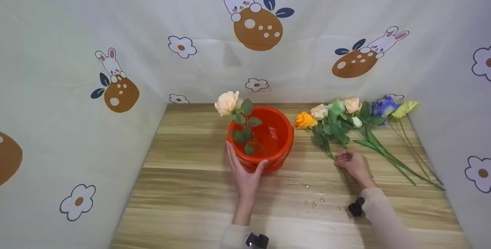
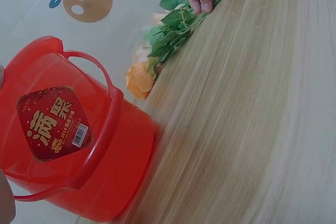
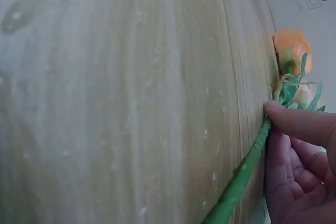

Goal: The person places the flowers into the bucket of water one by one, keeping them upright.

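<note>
My left hand (image 1: 245, 176) rests against the near side of a red bucket (image 1: 284, 153), its extended thumb and fingers spread along the wall below the rim. One peach rose (image 1: 227, 104) stands in the bucket, leaning left, its bloom above the rim and leaves hanging inside. On the right, my right hand (image 1: 355, 167) pinches a green flower stem (image 3: 236, 182) between thumb and fingers, low over the table. Just beyond those fingertips lie an orange rose (image 1: 305, 120), a peach rose (image 1: 319, 112) and green leaves (image 1: 337, 130). In the left wrist view, the bucket's label (image 2: 55, 123) faces the camera.
Farther right lie another peach rose (image 1: 352, 104), a white bud (image 1: 356, 121), a blue flower (image 1: 385, 106) and a yellow flower (image 1: 405, 108), long stems pointing toward me. Water drops (image 1: 313, 203) dot the wooden table (image 1: 184, 187). Printed cloth (image 1: 145, 22) walls the sides and back.
</note>
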`<state>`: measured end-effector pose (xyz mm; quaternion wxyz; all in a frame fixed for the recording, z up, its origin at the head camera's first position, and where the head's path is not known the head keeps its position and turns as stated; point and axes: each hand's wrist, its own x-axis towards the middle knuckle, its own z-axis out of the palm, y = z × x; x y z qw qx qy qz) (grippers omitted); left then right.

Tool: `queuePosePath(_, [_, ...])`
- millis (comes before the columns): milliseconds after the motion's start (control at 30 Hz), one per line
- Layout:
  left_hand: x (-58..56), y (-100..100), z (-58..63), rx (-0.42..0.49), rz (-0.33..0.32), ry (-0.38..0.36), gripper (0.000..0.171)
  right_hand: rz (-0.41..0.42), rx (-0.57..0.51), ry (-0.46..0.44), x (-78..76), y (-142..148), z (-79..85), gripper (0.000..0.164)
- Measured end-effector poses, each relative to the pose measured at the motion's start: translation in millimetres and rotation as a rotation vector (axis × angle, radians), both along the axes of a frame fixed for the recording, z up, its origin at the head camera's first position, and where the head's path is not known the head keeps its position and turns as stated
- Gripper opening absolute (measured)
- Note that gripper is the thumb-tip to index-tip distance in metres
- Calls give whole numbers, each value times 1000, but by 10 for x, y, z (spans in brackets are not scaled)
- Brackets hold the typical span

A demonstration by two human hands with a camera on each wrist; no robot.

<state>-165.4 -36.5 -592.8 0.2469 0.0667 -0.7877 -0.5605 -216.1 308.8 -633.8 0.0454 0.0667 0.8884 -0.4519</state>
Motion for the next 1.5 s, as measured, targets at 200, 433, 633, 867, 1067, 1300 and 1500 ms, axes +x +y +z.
queuePosePath(200, [-5,-7,10,13,4,3,122,31,57,-11,-61,-58,43,20])
queuePosePath(433, [13,11,17,8,2,-19,120,32,103,-3,-62,-87,40,19])
queuePosePath(633, [14,36,21,-1,-6,-36,119,14,131,3,-17,-90,33,21])
queuePosePath(867, [6,10,3,-6,-8,-22,120,17,157,2,-23,-129,66,19])
queuePosePath(1067, [23,5,0,16,-1,-40,121,32,143,22,-34,-161,90,18])
queuePosePath(1300, [20,18,31,33,10,-58,120,48,89,28,-37,-168,140,20])
queuePosePath(1500, [14,25,27,41,2,-66,120,52,34,26,-14,-183,179,22])
